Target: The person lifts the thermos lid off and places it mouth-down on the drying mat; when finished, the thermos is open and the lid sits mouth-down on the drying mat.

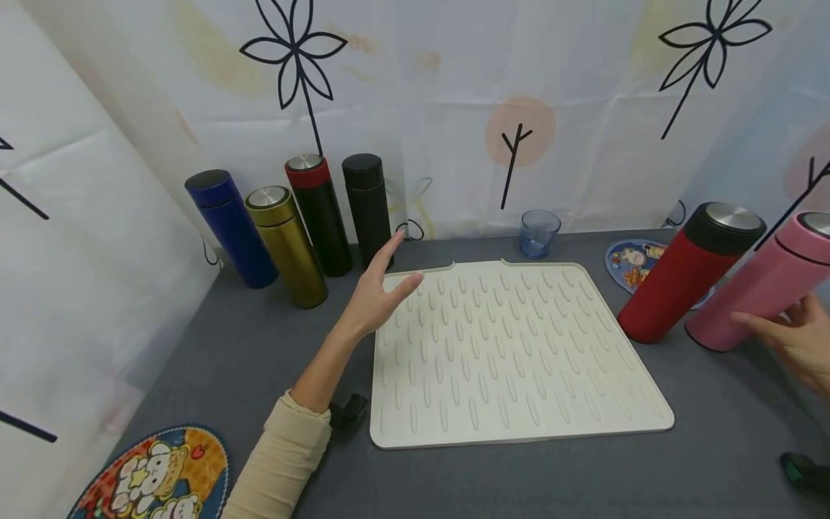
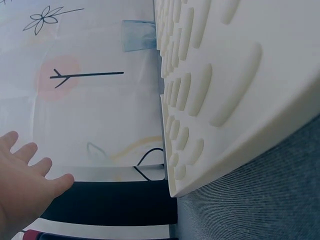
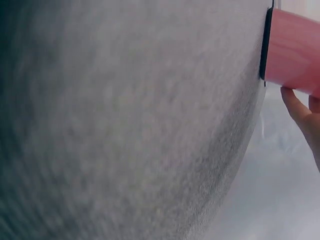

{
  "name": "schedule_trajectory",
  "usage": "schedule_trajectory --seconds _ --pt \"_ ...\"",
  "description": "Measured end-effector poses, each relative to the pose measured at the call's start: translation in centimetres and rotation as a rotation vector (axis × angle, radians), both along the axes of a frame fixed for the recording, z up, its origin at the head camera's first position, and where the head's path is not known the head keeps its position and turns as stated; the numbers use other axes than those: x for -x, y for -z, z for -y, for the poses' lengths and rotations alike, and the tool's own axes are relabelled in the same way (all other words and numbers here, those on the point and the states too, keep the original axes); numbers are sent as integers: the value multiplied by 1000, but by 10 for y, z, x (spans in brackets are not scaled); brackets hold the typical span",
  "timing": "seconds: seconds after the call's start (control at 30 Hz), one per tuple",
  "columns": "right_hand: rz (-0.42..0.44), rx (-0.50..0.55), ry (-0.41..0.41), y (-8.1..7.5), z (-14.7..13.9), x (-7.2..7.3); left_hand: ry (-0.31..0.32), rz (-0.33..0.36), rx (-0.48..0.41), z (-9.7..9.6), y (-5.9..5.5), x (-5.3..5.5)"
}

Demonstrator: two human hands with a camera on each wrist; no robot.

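Soft, even light filled the head view, where wide-angle distortion tipped the pink bottle [image 1: 764,287] outward at right. The left-wrist view looked dimmer, bluish. In the right-wrist view, the surface [image 3: 140,120] blurred, darkening leftward.

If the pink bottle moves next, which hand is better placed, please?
Probably the right hand: it touches the pink bottle, while the left hand is near the far left corner of the white mat.
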State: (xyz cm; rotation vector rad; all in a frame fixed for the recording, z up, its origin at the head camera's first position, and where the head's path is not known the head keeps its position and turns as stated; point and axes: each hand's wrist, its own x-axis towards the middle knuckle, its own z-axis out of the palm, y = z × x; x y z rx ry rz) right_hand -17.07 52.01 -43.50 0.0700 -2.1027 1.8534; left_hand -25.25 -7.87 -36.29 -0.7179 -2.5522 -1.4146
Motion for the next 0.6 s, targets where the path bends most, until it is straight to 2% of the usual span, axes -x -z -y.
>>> schedule_trajectory --seconds 0.13,0.33,0.43,0.5,0.6 --pt "-46 -37 69 -1 4 -4 -3 9 7 -1 1 1" --pt "-160 -40 84 -26 30 -16 -3 11 8 0 1 2" --pt "-219 -84 91 -36 40 -22 -2 12 12 0 1 3" --pt "-235 -68 73 -37 43 -24 -8 20 15 0 1 2" --pt "-211 -22 69 -30 38 -28 -10 25 20 -1 1 2"
